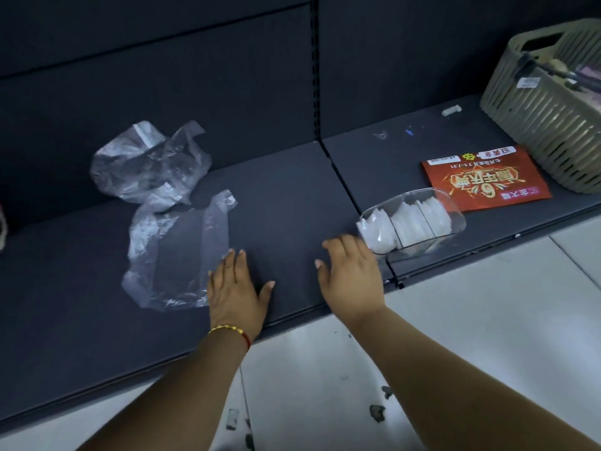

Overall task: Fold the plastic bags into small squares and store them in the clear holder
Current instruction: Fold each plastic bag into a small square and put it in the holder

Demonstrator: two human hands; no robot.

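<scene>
Shelf of dark metal stands over pale floor tiles. Left hand lies flat and empty beside 1 plastic bag; right hand hovers spread, empty.

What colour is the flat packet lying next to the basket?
Red-orange, with gold and white lettering; the packet shows in the head view, the only one.

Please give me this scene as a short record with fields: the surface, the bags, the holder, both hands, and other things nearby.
surface: dark shelf
flattened bag: clear plastic bag lying beside the left hand
crumpled bag: second clear bag behind it, unfolded
clear holder: clear holder on the right, with several folded white squares inside
left hand: left hand flat on the shelf, empty, at the bag's edge
right hand: right hand open, empty, near the holder
other: red leaflet; slatted basket
</scene>
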